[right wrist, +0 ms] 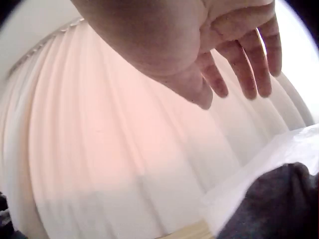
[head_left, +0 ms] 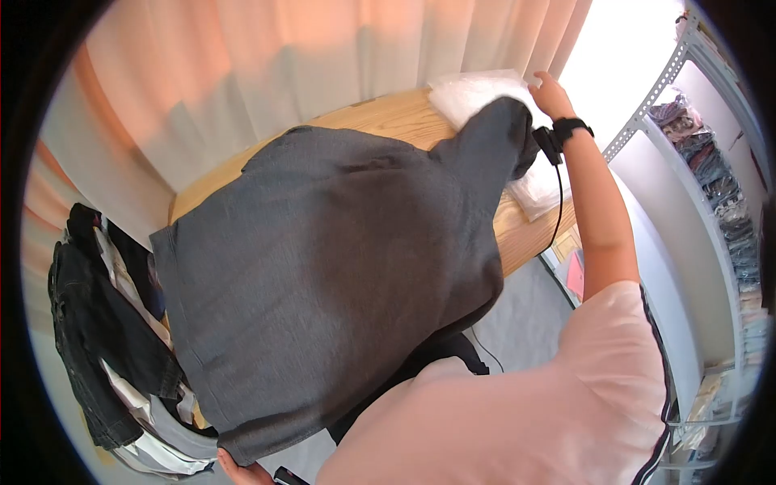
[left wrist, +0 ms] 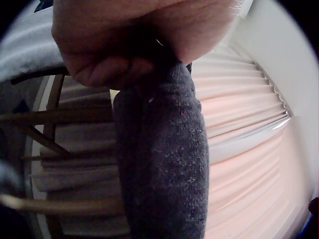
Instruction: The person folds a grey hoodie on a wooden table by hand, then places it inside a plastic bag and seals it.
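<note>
While one corner of the dark grey top (head_left: pixel 339 267) is clamped in the left grip (head_left: pixel 245 472), the rest is draped over the table (head_left: pixel 396 113) beyond; farther away, plastic packaging (head_left: pixel 473 87) is seen beside the right grip (head_left: pixel 554 97), its fingers held apart.

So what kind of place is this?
Probably a room where clothes get sorted or packed. A grey top is spread on a table, clothes are heaped beside it, and a metal rack holds what look like bagged clothes.
</note>
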Tool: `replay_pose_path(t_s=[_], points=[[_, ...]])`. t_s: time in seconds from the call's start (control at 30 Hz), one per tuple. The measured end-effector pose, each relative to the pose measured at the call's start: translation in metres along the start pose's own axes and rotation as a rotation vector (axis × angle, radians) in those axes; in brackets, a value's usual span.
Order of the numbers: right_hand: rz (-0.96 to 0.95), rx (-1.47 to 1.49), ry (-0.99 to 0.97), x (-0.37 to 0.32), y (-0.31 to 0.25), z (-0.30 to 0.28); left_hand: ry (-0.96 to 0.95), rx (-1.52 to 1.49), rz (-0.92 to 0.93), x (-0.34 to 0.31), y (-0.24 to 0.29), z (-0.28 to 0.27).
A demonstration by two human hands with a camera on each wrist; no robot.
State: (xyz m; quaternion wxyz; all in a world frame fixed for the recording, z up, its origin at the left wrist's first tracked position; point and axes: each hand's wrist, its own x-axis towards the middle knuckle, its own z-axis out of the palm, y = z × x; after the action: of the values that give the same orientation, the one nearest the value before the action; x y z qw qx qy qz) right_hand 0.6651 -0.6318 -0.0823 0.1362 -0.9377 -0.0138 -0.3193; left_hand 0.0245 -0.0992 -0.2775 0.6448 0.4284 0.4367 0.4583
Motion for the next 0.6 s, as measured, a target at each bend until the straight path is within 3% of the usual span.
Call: replay_pose_path(t_s=[0.07,0.13,0.2,0.33,0.4,0.43,0.57,0.6], points=[[0.000,0.202,-0.208,-0.035,-0.015,-0.022,-0.155,-0.020,-0.009,0.015,-0.010,-0.017],[-0.071,0.493,-0.364,-0.088,-0.038,-0.053,-0.142,0.003,-0.012,0.017,-0.011,-0.020],[0.041,0.718,-0.582,-0.147,-0.052,-0.081,-0.148,0.038,0.005,0.019,-0.011,-0.024],[0.270,0.414,-0.945,-0.241,-0.051,-0.116,-0.130,0.024,-0.035,0.008,0.001,-0.008],[0.324,0.740,-1.037,-0.288,-0.036,-0.098,-0.119,0.010,-0.053,0.011,0.002,-0.007],[0.316,0.519,-1.154,-0.303,-0.031,-0.087,-0.178,0.016,-0.047,0.015,0.002,-0.007],[0.262,0.655,-1.116,-0.370,-0.035,-0.038,-0.141,-0.057,-0.070,0.014,0.004,0.006],[0.412,0.906,-1.069,-0.383,-0.039,-0.029,-0.162,-0.079,-0.074,0.014,0.005,0.006]])
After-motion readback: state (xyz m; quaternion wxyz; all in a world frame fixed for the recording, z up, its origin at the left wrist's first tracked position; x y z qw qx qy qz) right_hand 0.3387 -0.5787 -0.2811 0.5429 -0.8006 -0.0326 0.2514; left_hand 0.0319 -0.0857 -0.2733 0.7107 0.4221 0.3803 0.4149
